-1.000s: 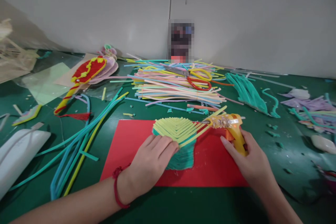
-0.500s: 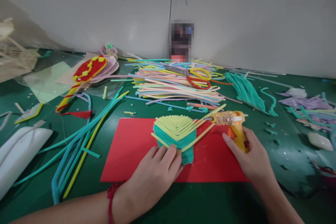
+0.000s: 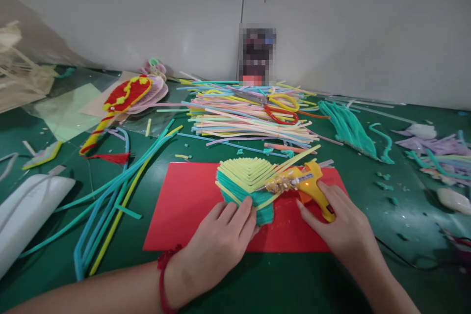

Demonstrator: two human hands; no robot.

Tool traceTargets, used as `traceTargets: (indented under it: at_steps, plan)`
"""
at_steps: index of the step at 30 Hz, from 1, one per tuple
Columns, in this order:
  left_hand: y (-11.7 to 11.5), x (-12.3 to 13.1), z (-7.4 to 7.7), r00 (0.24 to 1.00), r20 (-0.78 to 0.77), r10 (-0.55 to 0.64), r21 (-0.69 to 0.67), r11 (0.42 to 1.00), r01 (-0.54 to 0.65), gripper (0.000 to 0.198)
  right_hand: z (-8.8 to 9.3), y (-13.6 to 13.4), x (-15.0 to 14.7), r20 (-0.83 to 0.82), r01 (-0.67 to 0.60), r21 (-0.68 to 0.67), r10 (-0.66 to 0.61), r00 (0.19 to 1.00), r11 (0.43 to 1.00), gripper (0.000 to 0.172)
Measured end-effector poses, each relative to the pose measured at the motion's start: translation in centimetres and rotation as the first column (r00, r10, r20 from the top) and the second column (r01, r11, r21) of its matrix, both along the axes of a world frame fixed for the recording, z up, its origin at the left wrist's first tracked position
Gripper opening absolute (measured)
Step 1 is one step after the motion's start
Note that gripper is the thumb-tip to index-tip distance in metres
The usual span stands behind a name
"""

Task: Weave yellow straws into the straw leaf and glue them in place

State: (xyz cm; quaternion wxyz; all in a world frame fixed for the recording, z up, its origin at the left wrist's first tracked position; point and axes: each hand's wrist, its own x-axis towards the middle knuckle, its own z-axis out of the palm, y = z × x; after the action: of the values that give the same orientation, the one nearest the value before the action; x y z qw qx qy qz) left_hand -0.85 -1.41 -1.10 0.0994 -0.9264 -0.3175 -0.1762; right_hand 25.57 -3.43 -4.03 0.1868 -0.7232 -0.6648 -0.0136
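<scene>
A leaf-shaped piece (image 3: 247, 181) made of yellow-green and teal strips lies on a red sheet (image 3: 184, 206). My left hand (image 3: 217, 243) rests flat on the sheet, fingers spread, its fingertips pressing the piece's near edge. My right hand (image 3: 340, 228) is wrapped round the handle of a yellow glue gun (image 3: 305, 184). The gun's glue-crusted nozzle points left and sits over the right side of the piece. Long yellow strip ends stick out from the piece to the upper right.
A heap of pastel strips (image 3: 243, 115) with red-and-yellow scissors (image 3: 281, 108) lies behind the sheet. Long teal, blue and yellow strips (image 3: 110, 206) trail at left. A red-and-yellow fan-like craft (image 3: 125, 98), a white object (image 3: 25, 211), teal strips (image 3: 346, 127) and purple scraps (image 3: 434, 149) surround them.
My right hand has brought the glue gun leftward and down until its nozzle is over the piece. My left hand slid back from the top of the piece to its near edge.
</scene>
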Motion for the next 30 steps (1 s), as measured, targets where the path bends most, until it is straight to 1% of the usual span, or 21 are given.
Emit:
traceTargets:
  at_steps: [4,11,15,20,26,30]
  plan:
    - [-0.1,0.0,0.0,1.0,0.003,0.001,0.015,1.0,-0.001,0.024,0.3,-0.1,-0.5,-0.018,0.002,0.014,-0.002,1.0,1.0,0.055]
    - [-0.1,0.0,0.0,1.0,0.0,-0.002,0.036,0.999,0.002,0.023,0.0,0.0,-0.3,-0.004,-0.028,0.017,0.028,1.0,0.999,0.052]
    - [-0.2,-0.1,0.1,1.0,-0.022,-0.003,0.031,1.0,0.004,0.024,0.3,0.0,-0.8,-0.02,-0.011,0.025,0.011,1.0,1.0,0.05]
    - [-0.2,-0.1,0.2,1.0,0.014,-0.007,0.046,0.999,0.007,0.025,0.7,0.0,-1.6,-0.047,-0.001,0.061,0.004,0.999,0.998,0.048]
    - [-0.1,0.0,0.1,1.0,0.018,-0.013,0.048,0.999,0.012,0.024,0.8,-0.1,-1.6,-0.046,0.0,0.047,0.002,0.999,0.999,0.046]
    - [-0.1,0.0,0.0,1.0,0.014,-0.009,0.051,0.999,0.009,0.024,0.6,0.1,-0.9,-0.015,-0.056,0.066,0.057,0.998,0.996,0.046]
